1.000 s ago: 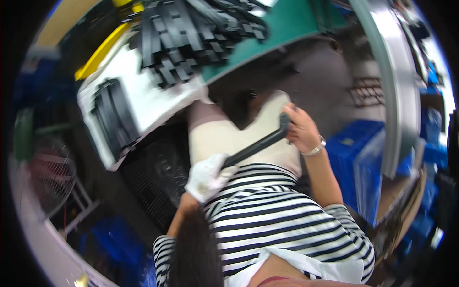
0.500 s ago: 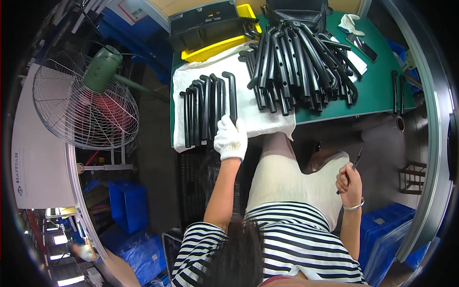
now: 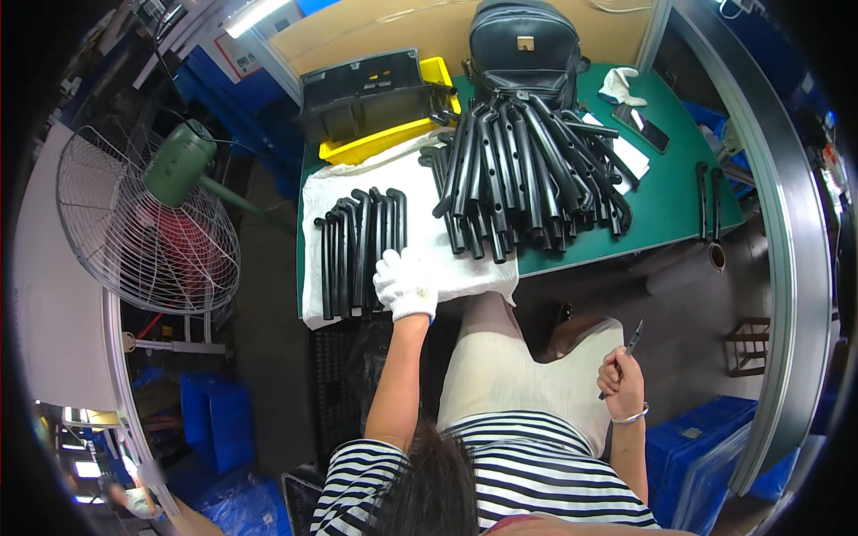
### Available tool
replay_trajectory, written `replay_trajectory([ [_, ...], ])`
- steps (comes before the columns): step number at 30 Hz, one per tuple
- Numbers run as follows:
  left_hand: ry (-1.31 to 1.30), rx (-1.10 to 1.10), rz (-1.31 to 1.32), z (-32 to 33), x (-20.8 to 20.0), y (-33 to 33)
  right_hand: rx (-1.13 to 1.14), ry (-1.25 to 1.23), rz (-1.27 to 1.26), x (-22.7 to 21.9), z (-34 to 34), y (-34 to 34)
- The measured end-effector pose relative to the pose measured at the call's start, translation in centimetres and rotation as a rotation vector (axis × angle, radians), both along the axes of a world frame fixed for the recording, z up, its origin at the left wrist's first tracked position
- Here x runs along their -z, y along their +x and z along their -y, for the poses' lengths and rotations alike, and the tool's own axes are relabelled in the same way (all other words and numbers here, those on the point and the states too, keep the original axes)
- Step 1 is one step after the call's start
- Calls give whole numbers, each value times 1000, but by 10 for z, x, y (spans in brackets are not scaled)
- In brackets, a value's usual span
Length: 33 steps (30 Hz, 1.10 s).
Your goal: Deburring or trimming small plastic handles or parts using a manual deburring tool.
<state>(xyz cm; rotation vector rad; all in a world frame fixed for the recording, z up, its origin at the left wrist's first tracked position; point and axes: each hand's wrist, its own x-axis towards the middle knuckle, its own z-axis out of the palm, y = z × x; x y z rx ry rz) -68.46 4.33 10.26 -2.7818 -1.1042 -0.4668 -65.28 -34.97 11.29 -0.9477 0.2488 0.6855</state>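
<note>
On the white cloth (image 3: 447, 277), a row of black bent tubes (image 3: 359, 255) lies side by side, with the hooked ends away from me. My left hand (image 3: 407, 286), in a white knitted glove, is closed over the near end of the rightmost black bent tube (image 3: 399, 219). The glove hides that end and part of its neighbours. Bare and closed, my right hand (image 3: 621, 384) grips a slim knife (image 3: 634, 338) above my right thigh, its pointed blade upward. A large pile of black bent tubes (image 3: 527, 174) rests right of the row.
Behind the cloth stand a yellow tray (image 3: 357, 147) with a black bin (image 3: 366, 98) and a black backpack (image 3: 525, 49). A glove (image 3: 620, 87), a phone (image 3: 641, 127) and two tubes (image 3: 709, 201) lie on the green table (image 3: 666, 192). A caged fan (image 3: 147, 214) stands left.
The tube in my left hand has moved left, from apart to beside the row. My right hand still holds the knife. The whole view has shifted, bringing more of the backpack into sight.
</note>
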Motion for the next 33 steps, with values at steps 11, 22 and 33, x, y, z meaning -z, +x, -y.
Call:
replay_trajectory([
  [11, -999, 286, 279, -58, -21, 102, 1, 14, -4, 1, -3, -11],
  [22, -1617, 257, 762, -38, -25, 68, 20, 8, -38, 0, -5, -14],
  [33, -1789, 353, 518, 58, -115, -62, 44, -580, 866, -47, -53, 12],
])
